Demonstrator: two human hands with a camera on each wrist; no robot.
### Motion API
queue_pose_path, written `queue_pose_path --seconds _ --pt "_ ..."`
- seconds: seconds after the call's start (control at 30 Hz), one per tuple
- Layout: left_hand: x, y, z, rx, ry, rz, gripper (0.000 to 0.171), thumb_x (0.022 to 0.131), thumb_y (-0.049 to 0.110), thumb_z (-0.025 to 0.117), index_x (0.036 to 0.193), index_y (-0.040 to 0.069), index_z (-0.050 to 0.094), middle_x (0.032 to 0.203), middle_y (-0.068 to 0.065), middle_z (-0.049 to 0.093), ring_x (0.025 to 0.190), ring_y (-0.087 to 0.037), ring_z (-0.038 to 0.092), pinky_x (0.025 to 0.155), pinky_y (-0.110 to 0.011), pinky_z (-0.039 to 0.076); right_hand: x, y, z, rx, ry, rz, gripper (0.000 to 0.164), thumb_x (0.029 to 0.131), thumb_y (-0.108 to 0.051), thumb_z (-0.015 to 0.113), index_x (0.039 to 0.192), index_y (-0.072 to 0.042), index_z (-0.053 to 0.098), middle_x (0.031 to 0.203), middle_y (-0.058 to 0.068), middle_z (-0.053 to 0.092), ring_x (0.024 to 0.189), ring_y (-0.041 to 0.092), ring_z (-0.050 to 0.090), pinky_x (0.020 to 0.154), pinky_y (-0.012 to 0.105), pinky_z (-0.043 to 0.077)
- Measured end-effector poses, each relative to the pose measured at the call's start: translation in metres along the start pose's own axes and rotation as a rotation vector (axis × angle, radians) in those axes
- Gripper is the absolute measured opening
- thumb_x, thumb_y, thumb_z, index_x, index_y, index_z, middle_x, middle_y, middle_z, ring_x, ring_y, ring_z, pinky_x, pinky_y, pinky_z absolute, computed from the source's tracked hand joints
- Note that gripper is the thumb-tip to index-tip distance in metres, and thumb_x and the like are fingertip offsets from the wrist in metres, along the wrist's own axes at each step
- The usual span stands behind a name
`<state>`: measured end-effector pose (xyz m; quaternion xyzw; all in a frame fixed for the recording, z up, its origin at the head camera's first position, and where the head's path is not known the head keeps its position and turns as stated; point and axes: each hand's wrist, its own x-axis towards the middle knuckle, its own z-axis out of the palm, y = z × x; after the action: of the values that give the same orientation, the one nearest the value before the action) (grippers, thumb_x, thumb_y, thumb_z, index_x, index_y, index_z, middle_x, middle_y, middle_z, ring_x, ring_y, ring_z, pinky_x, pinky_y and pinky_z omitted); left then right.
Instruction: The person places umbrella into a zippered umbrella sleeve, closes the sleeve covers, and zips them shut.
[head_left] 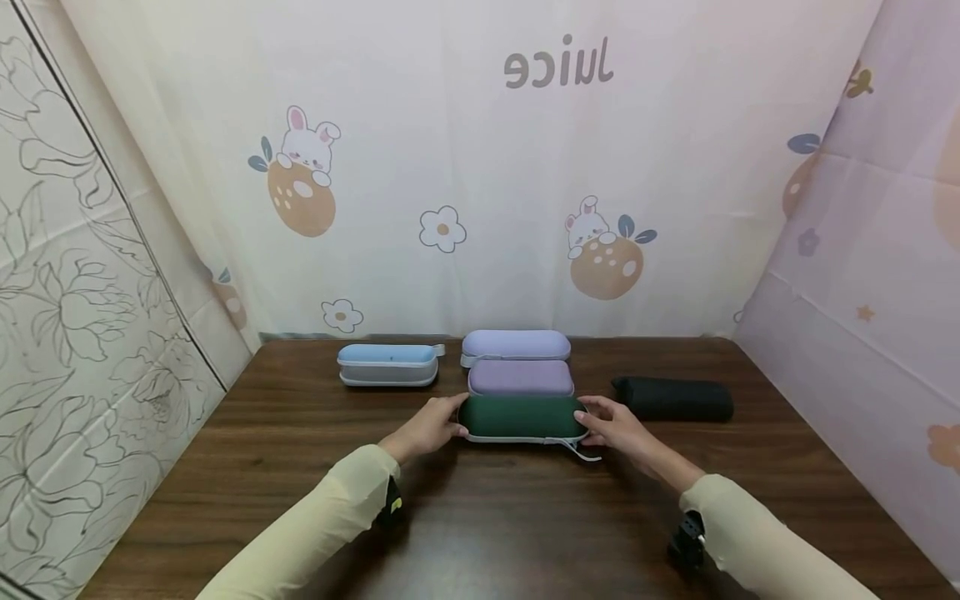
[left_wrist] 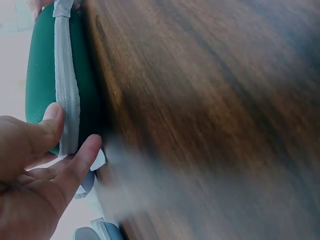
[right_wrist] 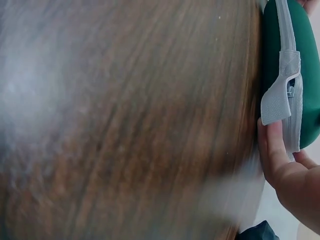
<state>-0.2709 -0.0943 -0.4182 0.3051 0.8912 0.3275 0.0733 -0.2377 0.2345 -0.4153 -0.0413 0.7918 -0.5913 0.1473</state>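
Note:
A green zippered case (head_left: 522, 417) with a pale grey zip lies lengthwise between my hands, just in front of a purple case (head_left: 521, 377). My left hand (head_left: 432, 423) holds its left end; in the left wrist view the thumb (left_wrist: 52, 120) presses beside the zip. Its right end is gripped by my right hand (head_left: 617, 427), near the loose grey pull strap (head_left: 579, 451). The right wrist view shows that fabric tab (right_wrist: 276, 104) over the zip, with fingers beneath it. Behind the purple case sits a lavender case (head_left: 516, 343).
On the left stands a light blue and grey case (head_left: 387, 365). A black pouch (head_left: 678, 399) lies to the right of my right hand. The brown wooden table (head_left: 517, 533) ends at a printed curtain (head_left: 442, 283) at the back, with patterned sheets at both sides.

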Motion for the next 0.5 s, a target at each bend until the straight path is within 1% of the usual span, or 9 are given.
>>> queue_pose_path --seconds 0.17,0.23,0.3,0.4,0.5 --pt "0.001 -0.002 -0.006 -0.035 -0.044 -0.009 0.057 0.089 0.004 0.066 0.138 -0.009 0.04 0.129 -0.021 0.055 0.11 -0.026 0.058 0.09 -0.038 0.047 0.003 -0.003 -0.001 0.008 -0.009 0.037 0.06 0.098 -0.026 0.056 0.141 0.007 0.033 0.12 0.026 0.048 0.093 0.024 0.061 0.083 0.04 0.051" --pt "0.001 -0.004 -0.009 -0.048 -0.064 -0.017 0.057 0.088 0.005 0.067 0.138 -0.008 0.041 0.127 -0.02 0.056 0.107 -0.026 0.06 0.088 -0.037 0.049 0.004 -0.004 -0.002 0.005 -0.014 0.046 0.059 0.097 -0.025 0.057 0.141 0.007 0.033 0.118 0.025 0.048 0.093 0.024 0.062 0.083 0.04 0.051" --pt "0.002 -0.006 -0.015 -0.037 -0.074 -0.013 0.054 0.088 0.005 0.068 0.135 -0.008 0.045 0.123 -0.019 0.058 0.104 -0.026 0.061 0.085 -0.036 0.05 0.004 -0.004 -0.003 -0.003 -0.022 0.048 0.059 0.098 -0.024 0.057 0.141 0.008 0.032 0.117 0.025 0.049 0.092 0.024 0.062 0.083 0.041 0.051" --pt "0.003 -0.007 -0.026 0.0 -0.074 -0.001 0.046 0.087 0.004 0.068 0.129 -0.008 0.052 0.114 -0.019 0.062 0.098 -0.025 0.063 0.081 -0.036 0.051 0.005 -0.007 -0.005 -0.036 -0.022 0.049 0.058 0.097 -0.025 0.058 0.139 0.008 0.035 0.115 0.024 0.05 0.091 0.024 0.062 0.084 0.041 0.051" --pt "0.001 -0.007 -0.045 0.042 -0.067 -0.004 0.04 0.087 0.002 0.067 0.124 -0.008 0.056 0.11 -0.02 0.063 0.096 -0.026 0.062 0.08 -0.037 0.051 0.005 -0.013 -0.011 -0.085 -0.025 0.012 0.057 0.097 -0.023 0.058 0.136 0.011 0.037 0.113 0.023 0.052 0.092 0.025 0.062 0.084 0.042 0.051"
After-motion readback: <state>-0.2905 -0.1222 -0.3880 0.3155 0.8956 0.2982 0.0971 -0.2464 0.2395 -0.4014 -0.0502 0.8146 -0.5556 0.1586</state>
